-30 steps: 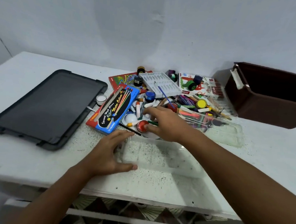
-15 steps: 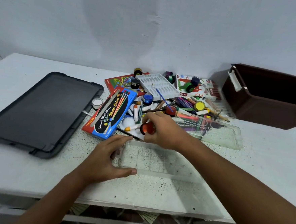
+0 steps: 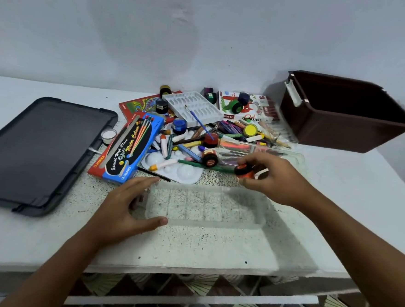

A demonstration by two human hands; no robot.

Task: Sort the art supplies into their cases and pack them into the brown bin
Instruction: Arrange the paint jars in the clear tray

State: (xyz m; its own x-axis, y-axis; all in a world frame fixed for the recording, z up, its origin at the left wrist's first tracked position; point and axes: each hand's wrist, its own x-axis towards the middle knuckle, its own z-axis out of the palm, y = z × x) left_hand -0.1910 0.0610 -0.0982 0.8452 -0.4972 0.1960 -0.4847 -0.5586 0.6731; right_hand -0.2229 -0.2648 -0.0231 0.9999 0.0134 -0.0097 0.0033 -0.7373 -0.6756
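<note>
R hand [image 3: 270, 178] pinches a small orange paint pot [image 3: 244, 171] w/ a dark lid, fingers curled round it, held above the table [image 3: 336, 217] just past the far R corner of the clear plastic case [image 3: 205, 207]. L hand [image 3: 127, 206] lies flat and relaxed w/ straight fingers at the case's L end, thumb along the near rim, steadying it; it grasps nothing.

Key relation: the case's long axis runs 9-to-3 across the person's front, and it sits at about 7 o'clock from the pot, close. The case looks empty, open top up. So, prob., the drop is a short pull back toward the body and down. R hand is the nearer one and already has the pot; L hand is at the far end of the axis, out of the way.

Rest of the supplies pile [image 3: 209, 139] lies at 12 o'clock from the case, touching nothing of it as far as I can tell: pots, crayons, brushes, a white palette [image 3: 171, 168], a blue watercolour box [image 3: 127, 148]. Brown bin [image 3: 343, 117] stands at about 2 o'clock, well apart, open, tilted-looking from lens warp. A dark lid [image 3: 34, 151] lies at 9 o'clock.

Sorting seems barely begun.
</note>
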